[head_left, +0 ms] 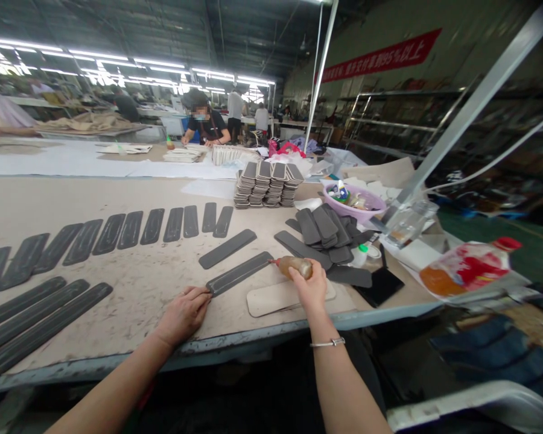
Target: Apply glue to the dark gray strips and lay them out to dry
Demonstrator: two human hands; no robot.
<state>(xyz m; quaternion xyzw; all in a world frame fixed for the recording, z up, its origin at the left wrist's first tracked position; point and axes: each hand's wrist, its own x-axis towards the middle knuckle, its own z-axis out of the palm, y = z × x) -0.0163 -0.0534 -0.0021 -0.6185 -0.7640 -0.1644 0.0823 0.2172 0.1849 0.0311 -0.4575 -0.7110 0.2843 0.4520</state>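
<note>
My right hand (311,282) is wrapped round a squeeze bottle (294,266) of brownish liquid, probably glue. Its red nozzle points left, down at the far end of a dark grey rounded strip (239,273). A shiny line runs along the edges of that strip. At the strip's near left end, the closed fingers of my left hand (184,312) hold it against the table. Beyond it lies another dark strip (227,248), with no shiny line visible. Pale rounded pieces (276,298) lie just below the bottle, partly behind my right hand.
Dark strips with shiny outlines (110,234) form a row on the left; longer ones (49,325) lie nearer. A loose dark pile (326,229), stacked pieces (268,184), a purple basin (364,212) and an orange-filled jug (466,268) stand right. A metal post (461,120) rises there. A co-worker (206,123) sits opposite.
</note>
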